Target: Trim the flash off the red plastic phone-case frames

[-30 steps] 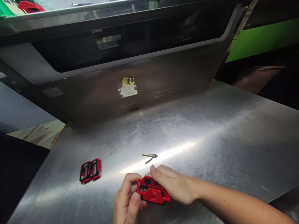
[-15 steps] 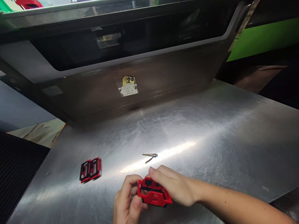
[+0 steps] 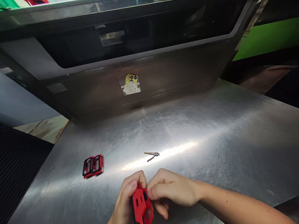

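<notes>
The left hand and right hand pinch the red piece steadily between curled fingers, holding it upright at bottom center.

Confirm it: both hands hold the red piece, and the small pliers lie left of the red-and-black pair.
Wrong: the head view shows the small pliers right of the red-and-black pair, not left. The left hand and right hand do hold the red piece.

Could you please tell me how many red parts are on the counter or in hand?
2: a red-and-black double-framed part on the brushed steel counter, possibly two joined, and a red plastic part held between the left hand and right hand.
</notes>
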Demonstrator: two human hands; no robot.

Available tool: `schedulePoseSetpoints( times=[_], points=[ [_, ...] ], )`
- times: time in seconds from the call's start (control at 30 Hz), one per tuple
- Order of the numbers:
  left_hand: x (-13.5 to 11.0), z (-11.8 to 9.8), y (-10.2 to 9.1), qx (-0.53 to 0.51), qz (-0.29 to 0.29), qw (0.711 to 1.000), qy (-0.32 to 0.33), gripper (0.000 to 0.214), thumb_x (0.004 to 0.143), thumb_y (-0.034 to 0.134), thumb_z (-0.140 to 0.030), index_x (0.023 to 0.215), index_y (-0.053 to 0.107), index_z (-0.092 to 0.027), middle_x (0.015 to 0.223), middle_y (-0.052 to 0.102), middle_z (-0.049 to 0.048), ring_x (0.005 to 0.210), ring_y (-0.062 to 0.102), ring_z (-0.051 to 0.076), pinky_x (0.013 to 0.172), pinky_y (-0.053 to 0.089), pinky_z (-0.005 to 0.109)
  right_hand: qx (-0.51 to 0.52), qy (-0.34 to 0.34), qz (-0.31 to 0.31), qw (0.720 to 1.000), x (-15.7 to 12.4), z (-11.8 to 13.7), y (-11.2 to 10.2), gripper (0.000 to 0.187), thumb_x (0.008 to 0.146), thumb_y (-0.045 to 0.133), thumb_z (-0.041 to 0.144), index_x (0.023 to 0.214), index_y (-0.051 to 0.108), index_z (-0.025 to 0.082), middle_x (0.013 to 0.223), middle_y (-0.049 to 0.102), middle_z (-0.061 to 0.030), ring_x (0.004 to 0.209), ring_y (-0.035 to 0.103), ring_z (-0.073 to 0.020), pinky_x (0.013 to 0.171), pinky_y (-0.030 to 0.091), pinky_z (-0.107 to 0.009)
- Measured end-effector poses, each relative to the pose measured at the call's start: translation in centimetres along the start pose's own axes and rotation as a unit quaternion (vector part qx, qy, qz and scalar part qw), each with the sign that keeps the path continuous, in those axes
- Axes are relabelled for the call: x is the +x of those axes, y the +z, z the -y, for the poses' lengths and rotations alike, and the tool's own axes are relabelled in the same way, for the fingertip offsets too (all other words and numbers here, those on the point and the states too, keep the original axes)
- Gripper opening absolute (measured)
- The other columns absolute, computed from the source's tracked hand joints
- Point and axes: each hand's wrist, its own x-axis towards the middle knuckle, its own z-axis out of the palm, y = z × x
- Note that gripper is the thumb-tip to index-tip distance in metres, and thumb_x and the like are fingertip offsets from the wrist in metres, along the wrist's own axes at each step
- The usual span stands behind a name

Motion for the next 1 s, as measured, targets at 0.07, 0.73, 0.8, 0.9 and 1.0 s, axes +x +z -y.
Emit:
schedulePoseSetpoints(
  times=[0.07, 0.73, 0.8, 0.9, 1.0],
  points=[
    [-0.1, 0.1, -0.4, 0.01, 0.036, 0.999, 0.002, 0.046, 0.067, 0.058, -0.064, 0.06, 0.048, -0.02, 0.044, 0.049, -0.0036, 0.038, 0.038, 0.009, 0.038, 0.022, 0.019, 0.023, -0.012, 0.008, 1.0, -0.2, 0.0, 0.1, 0.022, 0.071, 0.044, 0.014, 0.05, 0.052, 0.013, 0.039, 0.047, 0.004, 0.039, 0.043, -0.006, 0.045, 0.036, -0.014],
    [-0.7, 1.1, -2.4, 0.199, 0.012, 0.966, 0.166, 0.046, 0.062, 0.058, -0.066, 0.056, 0.053, -0.021, 0.056, 0.045, 0.0011, 0.059, 0.041, 0.018, 0.056, 0.032, 0.029, -0.11, -0.081, 0.015, 0.991, -1.3, 0.0, 0.3, 0.013, 0.072, 0.054, 0.005, 0.061, 0.058, 0.01, 0.05, 0.039, 0.0087, 0.046, 0.033, -0.0025, 0.044, 0.029, -0.011],
    [-0.7, 1.1, -2.1, 0.197, 0.004, 0.966, 0.165, 0.047, 0.061, 0.058, -0.067, 0.055, 0.053, -0.021, 0.054, 0.045, 0.0009, 0.059, 0.04, 0.019, 0.056, 0.031, 0.029, -0.11, -0.077, 0.012, 0.991, -1.3, 0.0, 0.4, 0.013, 0.072, 0.055, 0.005, 0.06, 0.058, 0.01, 0.049, 0.039, 0.0086, 0.046, 0.033, -0.0026, 0.043, 0.028, -0.011],
    [-0.6, 0.9, -1.7, 0.222, -0.008, 0.959, 0.174, 0.048, 0.062, 0.056, -0.069, 0.054, 0.051, -0.022, 0.053, 0.043, 0.0005, 0.057, 0.038, 0.018, 0.056, 0.029, 0.029, -0.141, -0.062, -0.018, 0.988, -1.3, -0.1, 0.6, 0.013, 0.069, 0.055, 0.004, 0.058, 0.058, 0.011, 0.047, 0.037, 0.0092, 0.044, 0.032, -0.0025, 0.04, 0.026, -0.012],
    [-0.5, 0.5, -1.1, 0.297, -0.019, 0.934, 0.198, 0.05, 0.066, 0.05, -0.07, 0.052, 0.047, -0.022, 0.053, 0.042, -0.0001, 0.055, 0.035, 0.017, 0.057, 0.027, 0.03, -0.217, -0.063, -0.087, 0.97, -1.1, -0.2, 0.9, 0.014, 0.064, 0.057, 0.004, 0.052, 0.055, 0.012, 0.045, 0.033, 0.0097, 0.042, 0.031, -0.0026, 0.038, 0.023, -0.012]
  ],
)
